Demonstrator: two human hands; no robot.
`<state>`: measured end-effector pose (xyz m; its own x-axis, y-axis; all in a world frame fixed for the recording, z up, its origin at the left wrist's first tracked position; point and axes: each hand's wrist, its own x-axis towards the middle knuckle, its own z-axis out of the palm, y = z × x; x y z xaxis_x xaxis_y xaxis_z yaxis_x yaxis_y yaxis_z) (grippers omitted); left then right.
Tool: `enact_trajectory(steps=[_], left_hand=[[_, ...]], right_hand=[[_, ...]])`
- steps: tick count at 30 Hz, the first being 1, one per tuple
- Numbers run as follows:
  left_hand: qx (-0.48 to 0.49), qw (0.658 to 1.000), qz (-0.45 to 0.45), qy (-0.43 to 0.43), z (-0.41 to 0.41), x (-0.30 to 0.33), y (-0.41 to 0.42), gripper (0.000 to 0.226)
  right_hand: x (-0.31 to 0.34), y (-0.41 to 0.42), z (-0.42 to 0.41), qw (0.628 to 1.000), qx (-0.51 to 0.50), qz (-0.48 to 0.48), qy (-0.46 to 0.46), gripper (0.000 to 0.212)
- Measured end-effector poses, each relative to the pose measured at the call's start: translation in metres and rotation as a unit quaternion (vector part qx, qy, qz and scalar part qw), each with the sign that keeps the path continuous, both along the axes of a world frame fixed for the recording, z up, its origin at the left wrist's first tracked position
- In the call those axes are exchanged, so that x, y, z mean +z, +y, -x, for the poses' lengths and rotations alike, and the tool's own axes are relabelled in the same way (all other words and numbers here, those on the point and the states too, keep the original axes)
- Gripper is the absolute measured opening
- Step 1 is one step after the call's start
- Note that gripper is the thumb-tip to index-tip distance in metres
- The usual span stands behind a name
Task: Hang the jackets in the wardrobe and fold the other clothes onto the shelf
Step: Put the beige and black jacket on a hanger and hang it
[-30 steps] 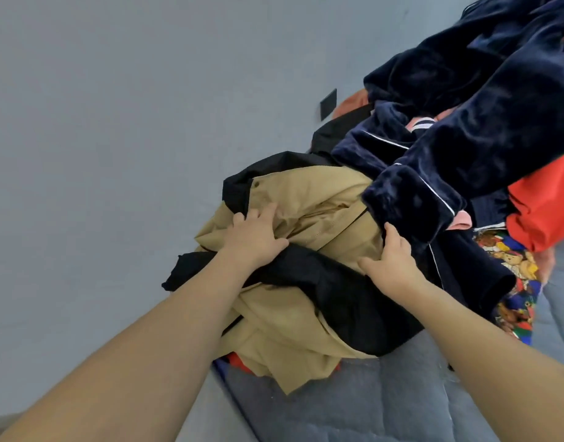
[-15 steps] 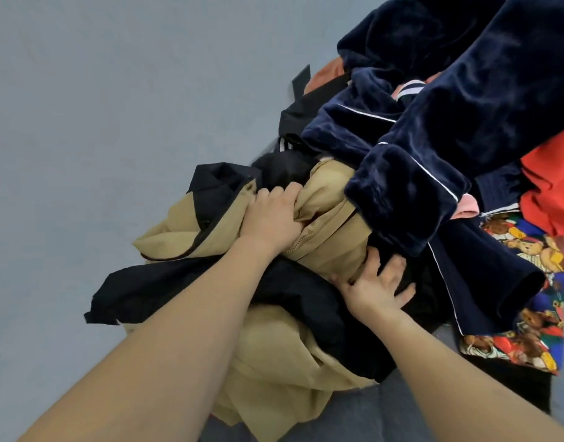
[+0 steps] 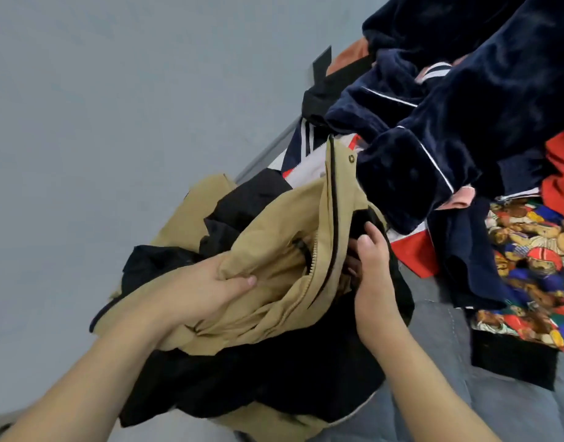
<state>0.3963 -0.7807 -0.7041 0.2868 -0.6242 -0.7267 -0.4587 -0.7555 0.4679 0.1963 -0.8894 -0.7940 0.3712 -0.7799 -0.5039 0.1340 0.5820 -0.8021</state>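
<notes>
The tan jacket, black-lined with its zipper exposed, lies bunched at the near edge of a clothing pile on a grey padded surface. The left hand grips a fold of tan fabric, thumb on top. The right hand reaches into the jacket's black lining beside the zipper, fingers curled round it.

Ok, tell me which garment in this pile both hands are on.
The tan jacket with black lining: left hand grips its fabric, right hand its zipper edge.
</notes>
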Motion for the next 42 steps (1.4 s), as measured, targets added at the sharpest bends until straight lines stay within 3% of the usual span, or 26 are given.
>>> enact_trajectory(steps=[2,3,5,7,8,11,18,24,27,31,32,34,36,42], left_hand=[[-0.038,0.996,-0.001,-0.083,0.007,-0.005,0.009,0.043],[-0.019,0.995,0.02,-0.095,0.011,-0.005,0.012,0.041],[0.083,0.992,0.087,-0.04,0.019,-0.003,0.016,0.03],[0.218,0.963,0.156,0.006,0.018,0.025,0.035,0.029],[0.26,0.947,0.185,0.025,0.02,0.03,0.035,0.031],[0.368,0.885,0.278,0.058,0.024,0.088,0.062,0.029],[0.426,0.776,0.465,-0.01,0.062,0.293,0.183,0.024],[0.528,0.656,0.53,-0.099,0.14,0.442,0.347,0.029],[0.572,0.608,0.537,-0.125,0.184,0.483,0.414,0.028],[0.629,0.544,0.541,-0.13,0.245,0.503,0.487,0.022],[0.643,0.529,0.539,-0.128,0.261,0.501,0.505,0.021],[0.675,0.497,0.532,-0.12,0.292,0.49,0.54,0.022],[0.705,0.468,0.523,-0.104,0.322,0.478,0.569,0.023],[0.788,0.4,0.459,-0.088,0.425,0.444,0.655,0.027]], right_hand=[[0.018,-0.008,-0.019,0.987,0.116,0.023,0.108,0.106],[0.025,-0.012,-0.027,0.971,0.16,0.042,0.175,0.108],[0.033,-0.021,-0.036,0.942,0.194,0.083,0.26,0.075],[0.058,-0.009,-0.045,0.928,0.19,0.145,0.285,0.021],[0.062,-0.007,-0.043,0.929,0.176,0.16,0.284,0.008],[0.112,0.021,-0.054,0.928,0.187,0.223,0.233,0.011],[0.301,0.13,-0.069,0.873,0.243,0.402,0.131,0.013],[0.479,0.271,-0.032,0.856,0.359,0.369,-0.058,0.013],[0.528,0.338,-0.02,0.837,0.407,0.36,-0.059,0.032],[0.567,0.419,-0.009,0.767,0.551,0.328,-0.012,0.074],[0.57,0.438,-0.006,0.735,0.595,0.324,0.004,0.069],[0.567,0.476,0.005,0.668,0.673,0.315,0.029,0.036],[0.558,0.513,0.02,0.628,0.701,0.333,0.042,0.011],[0.525,0.629,0.101,0.536,0.745,0.395,0.028,0.012]])
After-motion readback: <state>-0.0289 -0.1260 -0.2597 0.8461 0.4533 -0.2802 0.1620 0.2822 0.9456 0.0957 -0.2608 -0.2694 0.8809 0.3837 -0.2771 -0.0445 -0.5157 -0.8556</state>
